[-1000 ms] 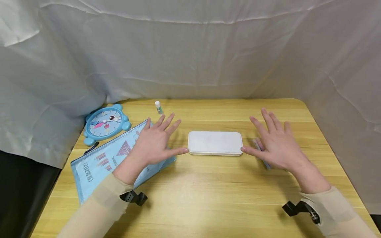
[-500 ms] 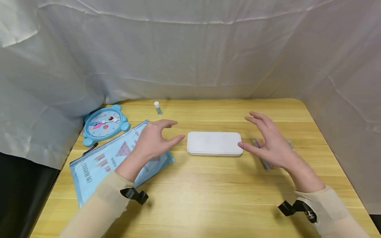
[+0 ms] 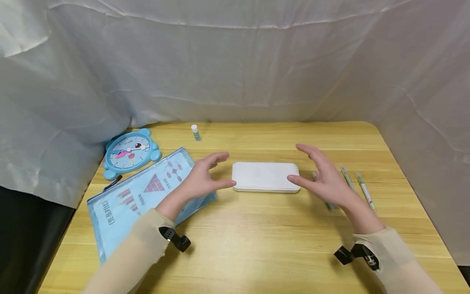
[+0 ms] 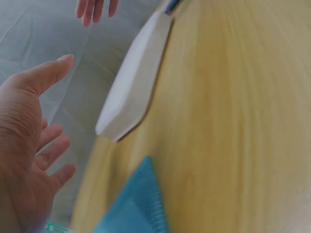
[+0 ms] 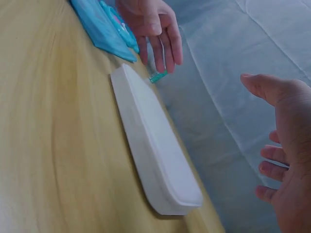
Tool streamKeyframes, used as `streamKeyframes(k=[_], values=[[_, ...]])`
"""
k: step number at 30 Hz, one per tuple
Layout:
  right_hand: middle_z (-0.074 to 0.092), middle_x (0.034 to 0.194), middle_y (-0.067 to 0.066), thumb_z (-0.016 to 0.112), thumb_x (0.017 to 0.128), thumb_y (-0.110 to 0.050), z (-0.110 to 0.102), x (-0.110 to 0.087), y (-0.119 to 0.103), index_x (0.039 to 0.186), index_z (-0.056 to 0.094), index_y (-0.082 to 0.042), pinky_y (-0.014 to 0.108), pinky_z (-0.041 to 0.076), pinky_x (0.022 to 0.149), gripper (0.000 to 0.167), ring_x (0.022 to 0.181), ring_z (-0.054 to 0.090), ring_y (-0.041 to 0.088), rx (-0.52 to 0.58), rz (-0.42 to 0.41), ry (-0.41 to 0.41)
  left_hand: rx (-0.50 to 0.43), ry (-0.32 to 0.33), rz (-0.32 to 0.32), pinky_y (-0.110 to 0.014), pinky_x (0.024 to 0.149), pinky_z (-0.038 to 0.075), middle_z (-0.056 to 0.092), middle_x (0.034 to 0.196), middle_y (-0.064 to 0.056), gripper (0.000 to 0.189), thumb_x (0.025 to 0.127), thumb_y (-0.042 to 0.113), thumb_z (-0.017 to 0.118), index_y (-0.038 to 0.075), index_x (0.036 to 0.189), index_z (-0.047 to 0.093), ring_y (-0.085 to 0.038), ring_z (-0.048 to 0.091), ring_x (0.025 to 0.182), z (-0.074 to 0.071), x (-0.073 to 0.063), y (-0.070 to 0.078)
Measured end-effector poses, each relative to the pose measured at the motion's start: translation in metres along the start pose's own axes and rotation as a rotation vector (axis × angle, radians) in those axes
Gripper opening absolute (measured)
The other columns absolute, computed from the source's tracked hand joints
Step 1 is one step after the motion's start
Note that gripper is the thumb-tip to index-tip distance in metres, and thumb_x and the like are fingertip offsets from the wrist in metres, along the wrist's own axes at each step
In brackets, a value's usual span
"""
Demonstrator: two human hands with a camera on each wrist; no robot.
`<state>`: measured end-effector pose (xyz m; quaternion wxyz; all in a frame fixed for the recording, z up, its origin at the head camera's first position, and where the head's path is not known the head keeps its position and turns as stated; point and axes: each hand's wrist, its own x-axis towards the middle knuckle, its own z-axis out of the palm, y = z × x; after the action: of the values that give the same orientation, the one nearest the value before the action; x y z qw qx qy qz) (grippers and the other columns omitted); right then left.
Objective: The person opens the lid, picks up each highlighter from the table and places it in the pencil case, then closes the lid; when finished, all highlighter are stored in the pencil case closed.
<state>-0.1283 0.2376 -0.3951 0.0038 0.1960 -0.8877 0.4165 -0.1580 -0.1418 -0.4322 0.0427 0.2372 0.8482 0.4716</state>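
A white oblong case with rounded corners [image 3: 264, 173] lies flat on the wooden table, its lid down. My left hand [image 3: 202, 177] hovers at the case's left end, thumb and fingers spread apart with nothing between them. At the other end is my right hand [image 3: 327, 181], also spread, its thumb overlapping the case's right end in the head view. In the left wrist view a gap separates the left hand [image 4: 29, 155] from the case [image 4: 136, 82]. The right wrist view likewise shows the right hand [image 5: 291, 145] apart from the case [image 5: 153, 136].
Left on the table [image 3: 238, 245] lies a blue zip bag [image 3: 147, 194], partly under my left forearm. Behind it is a blue toy clock [image 3: 130, 152]. A small glue stick [image 3: 196, 133] is at the back. Several pens [image 3: 365, 192] lie around my right hand. Grey cloth [image 3: 235, 61] hangs behind.
Both hands were spread wide, palms down; their fingers have since bent and turned inward. Both have moved closer to the case, uncovering pens on the right. The case has not moved.
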Motion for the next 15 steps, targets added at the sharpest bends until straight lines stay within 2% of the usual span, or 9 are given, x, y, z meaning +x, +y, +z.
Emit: streamKeyframes(k=[6, 10, 15], values=[[0.038, 0.166, 0.009, 0.083, 0.094, -0.037, 0.013, 0.002, 0.008, 0.165, 0.038, -0.018, 0.066, 0.030, 0.117, 0.086, 0.152, 0.033, 0.035, -0.005, 0.028, -0.025, 0.003, -0.027, 0.011, -0.040, 0.116, 0.043, 0.054, 0.155, -0.018, 0.097, 0.080, 0.035, 0.097, 0.005, 0.158, 0.047, -0.025, 0.051, 0.143, 0.015, 0.004, -0.014], [0.039, 0.165, 0.008, 0.085, 0.093, -0.040, 0.024, 0.004, 0.014, 0.164, 0.039, -0.014, 0.064, 0.030, 0.118, 0.088, 0.152, 0.034, 0.034, -0.003, 0.030, -0.038, 0.047, -0.048, -0.016, -0.042, 0.115, 0.043, 0.051, 0.158, -0.014, 0.103, 0.079, 0.040, 0.097, 0.004, 0.160, 0.045, -0.027, 0.051, 0.142, 0.023, 0.007, -0.018], [0.039, 0.166, 0.010, 0.084, 0.090, -0.049, 0.038, 0.008, 0.021, 0.163, 0.040, -0.012, 0.065, 0.029, 0.119, 0.093, 0.152, 0.033, 0.036, -0.062, 0.028, -0.061, 0.109, -0.064, -0.058, -0.044, 0.119, 0.038, 0.050, 0.160, -0.008, 0.105, 0.078, 0.046, 0.096, 0.007, 0.161, 0.045, -0.027, 0.048, 0.145, 0.029, 0.010, -0.019]])
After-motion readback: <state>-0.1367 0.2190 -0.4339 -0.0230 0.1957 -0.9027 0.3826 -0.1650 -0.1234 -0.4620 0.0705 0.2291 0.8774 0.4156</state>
